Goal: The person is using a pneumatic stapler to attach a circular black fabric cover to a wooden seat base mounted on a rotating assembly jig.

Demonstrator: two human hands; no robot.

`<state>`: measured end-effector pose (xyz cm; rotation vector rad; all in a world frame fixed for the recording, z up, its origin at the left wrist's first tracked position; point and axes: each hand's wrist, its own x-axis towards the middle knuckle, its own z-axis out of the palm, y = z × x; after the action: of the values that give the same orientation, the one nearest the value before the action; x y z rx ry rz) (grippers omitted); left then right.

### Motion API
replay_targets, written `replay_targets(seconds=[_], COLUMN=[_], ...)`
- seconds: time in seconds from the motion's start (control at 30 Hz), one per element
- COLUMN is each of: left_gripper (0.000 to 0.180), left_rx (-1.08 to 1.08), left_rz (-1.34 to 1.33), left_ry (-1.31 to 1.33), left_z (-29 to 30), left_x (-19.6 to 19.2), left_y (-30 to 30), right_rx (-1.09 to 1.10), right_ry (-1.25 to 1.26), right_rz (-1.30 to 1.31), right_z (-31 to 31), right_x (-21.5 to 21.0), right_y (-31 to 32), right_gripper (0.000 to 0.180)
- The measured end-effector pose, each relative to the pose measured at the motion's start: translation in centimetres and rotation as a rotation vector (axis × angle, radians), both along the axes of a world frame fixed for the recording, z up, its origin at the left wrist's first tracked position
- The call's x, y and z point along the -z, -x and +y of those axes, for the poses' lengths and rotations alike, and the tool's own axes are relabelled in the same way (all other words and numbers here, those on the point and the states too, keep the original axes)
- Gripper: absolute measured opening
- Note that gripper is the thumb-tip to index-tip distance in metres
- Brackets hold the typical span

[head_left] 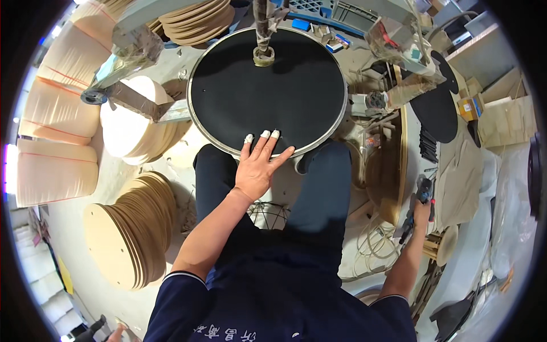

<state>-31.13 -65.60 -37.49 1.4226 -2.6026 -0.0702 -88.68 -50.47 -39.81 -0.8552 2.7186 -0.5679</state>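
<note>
Left hand (257, 168): I read it palm down, fingers fanned wide, resting on the near edge of a black disc (268, 97). White wraps (265, 134) cover three of its fingertips. The disc lies inside a pale round rim (190, 108), just beyond the knees; a wrapped post (262, 28) reaches over its far part.

Right hand (421, 212): well apart, over the table (411, 159), closed around a dark tool (424, 189). I cannot tell the tool's kind. A red handle (432, 210) is just beside it. Brown round boards (128, 228) stand stacked at left.
</note>
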Motion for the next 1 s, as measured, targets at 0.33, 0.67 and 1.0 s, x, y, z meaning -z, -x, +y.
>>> replay_targets(seconds=[0.33,0.67,1.0], left_gripper=[0.082,0.056,0.033], left_rx=[-0.046,-0.072,-0.075], left_rz=[-0.006,0.115,0.138], left_ry=[-0.006,-0.017,-0.012], left_z=[0.4,0.6,0.6], left_x=[0.4,1.5,2.0], left_y=[2.4,3.8,4.7], right_rx=[-0.306,-0.656,-0.638], right_ry=[0.289,0.047,-0.013], right_rz=[-0.812,-0.868,-0.808], right_z=[-4.3,-11.5,-12.2], right_x=[-13.5,-12.6,-11.0], right_y=[-21.9,-34.9,-35.6], right_gripper=[0.025,0.024,0.028])
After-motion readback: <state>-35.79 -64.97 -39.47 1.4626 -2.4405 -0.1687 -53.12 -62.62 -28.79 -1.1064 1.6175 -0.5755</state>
